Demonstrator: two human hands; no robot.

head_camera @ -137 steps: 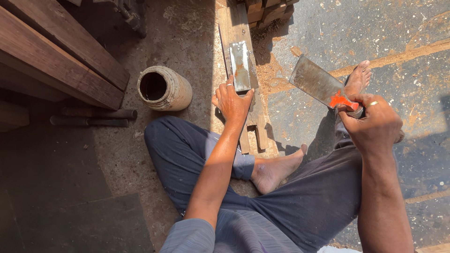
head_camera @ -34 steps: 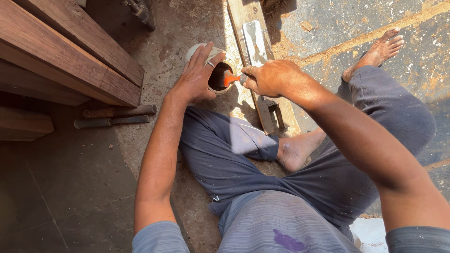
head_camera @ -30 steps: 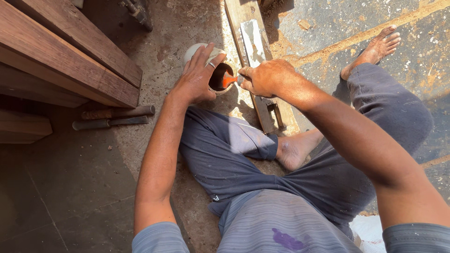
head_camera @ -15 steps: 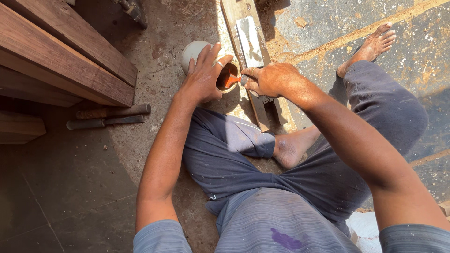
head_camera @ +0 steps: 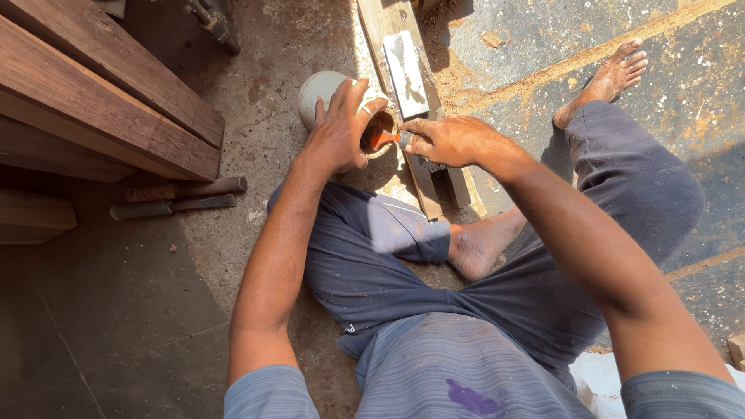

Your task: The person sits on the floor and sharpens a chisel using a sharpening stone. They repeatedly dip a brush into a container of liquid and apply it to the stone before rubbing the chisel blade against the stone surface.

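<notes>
Dipping underway: left hand (head_camera: 337, 132) clasps tilted pale round clay pot (head_camera: 330, 89), right hand (head_camera: 454, 140) pinches orange-handled tool (head_camera: 386, 139) dipped inside; grey stone slab (head_camera: 406, 64) unworked.

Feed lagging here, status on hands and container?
Left hand gripping tilted round grey container. Right hand holds orange-handled tool at its mouth. Nothing obstructing.

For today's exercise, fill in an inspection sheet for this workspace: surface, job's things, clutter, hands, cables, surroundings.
Surface: dusty concrete floor, partly sunlit.
Job's things: tilted pale can; orange-handled tool dipped in its mouth; wooden strip with a grey plate on it.
Clutter: two metal rods lying on the floor.
Hands: left hand grips the can's rim; right hand holds the tool.
Cables: nothing seen.
Surroundings: stacked timber planks at the left.
</notes>
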